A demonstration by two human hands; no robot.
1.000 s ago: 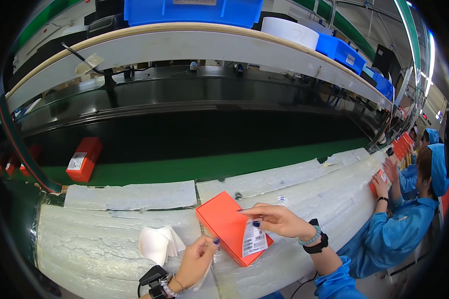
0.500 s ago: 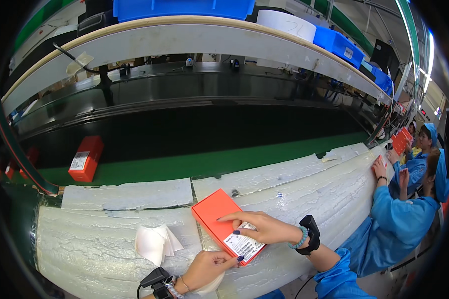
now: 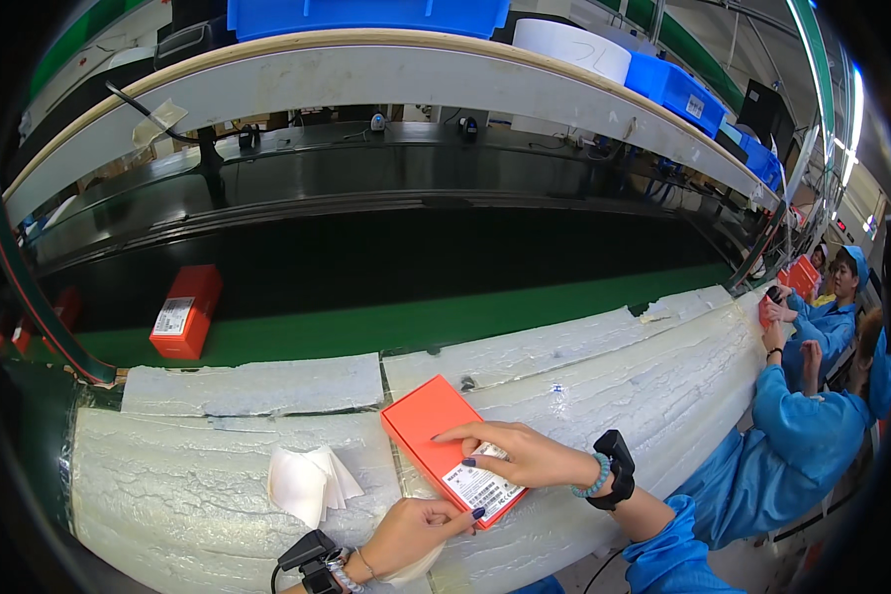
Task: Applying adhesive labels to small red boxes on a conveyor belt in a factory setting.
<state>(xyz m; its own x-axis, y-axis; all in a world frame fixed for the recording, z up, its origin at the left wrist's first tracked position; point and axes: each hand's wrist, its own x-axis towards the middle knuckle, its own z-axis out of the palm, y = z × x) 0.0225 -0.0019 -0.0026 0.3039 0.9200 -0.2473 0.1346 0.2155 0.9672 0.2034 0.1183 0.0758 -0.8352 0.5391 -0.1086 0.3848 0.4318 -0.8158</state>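
A red-orange box (image 3: 428, 416) with a white printed label lies at a slant on the worktable before me. My right hand (image 3: 525, 457) rests over its top, index finger stretched across the red face and thumb at the label's edge. At the near corner, my left hand (image 3: 418, 535) is closed, its thumb on the label's end and its other fingers curled along the box's side. A pale sheet (image 3: 421, 568) shows from under that hand; whether it is held, I cannot tell. Left of the box lies a small fan of white papers (image 3: 312, 485).
Beyond the table runs a dark green conveyor (image 3: 445, 262) carrying a red box (image 3: 186, 313) on the left. A shelf (image 3: 386, 79) spans above it, with blue bins (image 3: 366, 18) and a white roll (image 3: 571, 48). Co-workers in blue (image 3: 812, 426) sit at the right, handling red boxes.
The red box on the conveyor has shifted slightly right. At the right, the co-workers' arms and a raised red box have moved. My hands and the box under them stay put.
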